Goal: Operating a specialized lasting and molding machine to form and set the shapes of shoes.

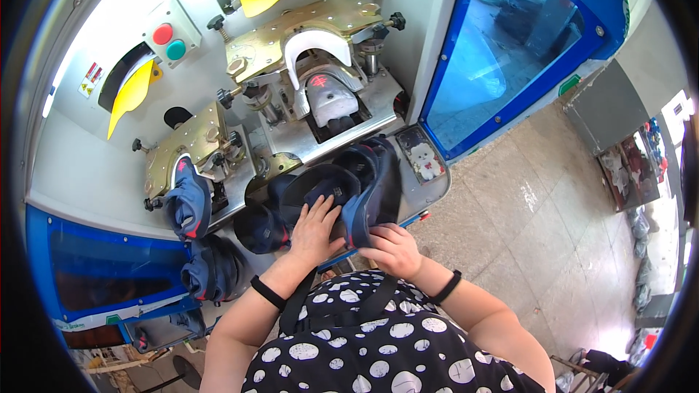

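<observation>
Several dark blue shoe uppers with red trim are bunched on the ledge before me. My left hand (pixel 317 229) lies on the inside of one dark shoe upper (pixel 318 183), fingers stretched and slightly spread. With my right hand (pixel 393 249) I grip the lower edge of a blue shoe upper (pixel 357 215), fingers bent against its side. Beyond them stands a shoe-moulding machine with a brass-coloured plate (pixel 302 29), a white horseshoe-shaped pad (pixel 318 47) and a grey metal mould (pixel 331 100) with a red mark. On the left mould sits another blue shoe upper (pixel 191 196).
Stacked shoe uppers (pixel 211 269) rest at the lower left. Red (pixel 162 33) and green buttons (pixel 175 49) are on the machine's wall, near a yellow flap (pixel 132 94). A flat item with a white dog picture (pixel 424 160) lies on the right ledge, beside a blue-framed window (pixel 502 44).
</observation>
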The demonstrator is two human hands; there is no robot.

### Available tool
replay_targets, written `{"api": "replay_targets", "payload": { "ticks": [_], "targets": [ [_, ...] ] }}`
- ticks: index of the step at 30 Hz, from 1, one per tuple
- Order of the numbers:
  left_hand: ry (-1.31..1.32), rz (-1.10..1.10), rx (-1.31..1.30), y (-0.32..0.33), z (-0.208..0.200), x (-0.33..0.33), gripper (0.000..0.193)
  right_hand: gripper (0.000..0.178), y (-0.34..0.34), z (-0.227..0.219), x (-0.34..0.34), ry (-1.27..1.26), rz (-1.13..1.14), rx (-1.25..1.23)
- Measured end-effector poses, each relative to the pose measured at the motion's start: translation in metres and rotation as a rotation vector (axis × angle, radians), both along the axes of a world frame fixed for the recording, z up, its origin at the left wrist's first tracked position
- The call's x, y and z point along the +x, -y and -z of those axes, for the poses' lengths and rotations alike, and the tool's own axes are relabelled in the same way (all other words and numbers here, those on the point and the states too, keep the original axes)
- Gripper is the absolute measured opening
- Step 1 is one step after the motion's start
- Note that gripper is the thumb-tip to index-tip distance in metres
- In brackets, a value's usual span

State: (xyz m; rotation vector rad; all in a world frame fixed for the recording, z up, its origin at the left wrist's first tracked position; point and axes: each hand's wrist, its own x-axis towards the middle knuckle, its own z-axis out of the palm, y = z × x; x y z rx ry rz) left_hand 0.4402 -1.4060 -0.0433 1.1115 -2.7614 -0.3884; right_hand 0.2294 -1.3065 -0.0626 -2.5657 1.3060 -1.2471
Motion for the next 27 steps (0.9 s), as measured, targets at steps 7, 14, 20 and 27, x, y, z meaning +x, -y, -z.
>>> {"api": "replay_targets", "payload": {
  "ticks": [7,14,20,27],
  "targets": [
    [-0.717,-0.120,1.324,-0.006,-0.027,0.010,0.053,0.056,-0.017,-0.076,-0.009,1.602,-0.319,0.678],
    [-1.448,-0.105,1.712,-0.007,-0.065,0.038,0.052,0.056,0.002,-0.079,0.018,1.450,-0.504,0.868],
    [-1.533,-0.325,1.341,-0.034,-0.078,0.118,0.054,0.046,0.013,-0.099,0.061,0.301,-0.243,0.279],
    [-1.828,-0.606,1.081,-0.107,-0.070,0.227,0.052,0.026,0.058,-0.129,0.197,-0.074,-0.858,0.104]
  ]
}}
